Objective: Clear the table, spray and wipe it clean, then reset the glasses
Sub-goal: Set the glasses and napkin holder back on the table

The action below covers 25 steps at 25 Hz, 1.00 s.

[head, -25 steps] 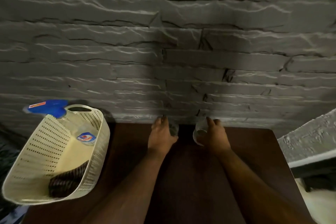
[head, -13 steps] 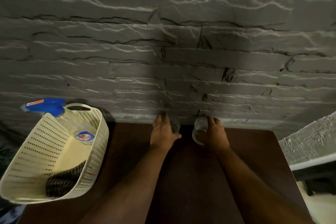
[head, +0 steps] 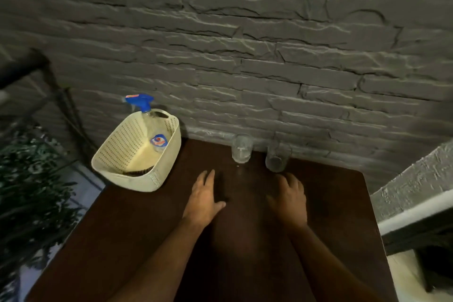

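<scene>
Both hands, left hand (head: 204, 197) and right hand (head: 289, 197), have let go of the two glasses (head: 241, 147) at centre frame and hover flat, empty, so resetting looks probably finished.

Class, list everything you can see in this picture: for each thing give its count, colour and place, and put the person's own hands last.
glasses: two, clear, upright at the table's far edge by the wall; second glass to the right
basket: one, cream, perforated, table's far left corner
spray bottle: one, clear with blue trigger head, standing in the basket
dark cloth: one, in the basket bottom
table: one, dark brown
stone wall: grey, behind the table
plant: green, left of the table
left hand: open, empty, short of the glasses
right hand: open, empty, short of the glasses
</scene>
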{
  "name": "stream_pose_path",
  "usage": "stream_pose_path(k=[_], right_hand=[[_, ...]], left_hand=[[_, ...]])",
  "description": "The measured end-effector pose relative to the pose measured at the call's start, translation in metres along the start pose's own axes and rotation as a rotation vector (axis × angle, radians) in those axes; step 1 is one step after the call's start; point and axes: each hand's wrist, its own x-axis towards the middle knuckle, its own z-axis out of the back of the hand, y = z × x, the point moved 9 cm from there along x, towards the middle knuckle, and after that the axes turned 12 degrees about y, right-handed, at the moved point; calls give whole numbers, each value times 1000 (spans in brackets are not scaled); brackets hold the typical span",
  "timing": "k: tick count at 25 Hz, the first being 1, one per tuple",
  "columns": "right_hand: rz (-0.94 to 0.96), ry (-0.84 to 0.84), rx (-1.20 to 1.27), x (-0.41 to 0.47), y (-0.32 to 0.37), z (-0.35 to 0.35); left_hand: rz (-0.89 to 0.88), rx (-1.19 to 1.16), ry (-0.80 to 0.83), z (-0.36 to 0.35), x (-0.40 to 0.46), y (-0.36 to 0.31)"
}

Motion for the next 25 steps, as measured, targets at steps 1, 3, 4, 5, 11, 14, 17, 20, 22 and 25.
stream_pose_path(k=[1,3,4,5,11,14,17,20,22,25], right_hand=[[41,28,-16,-21,9,-4],[156,76,-39,-61,36,-14],[212,88,-36,-74,50,-19],[266,112,-34,-91,69,-26],[608,289,-49,-204,223,-104],[763,427,-64,-269,291,-159],[934,615,-123,-355,351,-228],[1023,743,-207,-433,391,-294],[1055,815,-269,-477,410,-341],[1067,874,-373,-525,431,-407]], left_hand=[[11,3,-17,1,-28,8],[52,-6,-57,5,-85,27],[83,-13,-76,9,-108,37],[127,-26,-101,13,-136,52],[359,-48,-310,48,-328,181],[517,-77,-356,47,-422,252],[709,-147,-399,30,-525,327],[840,-192,-403,10,-606,386],[920,-231,-373,-7,-651,426],[1009,-299,-300,-41,-698,492]])
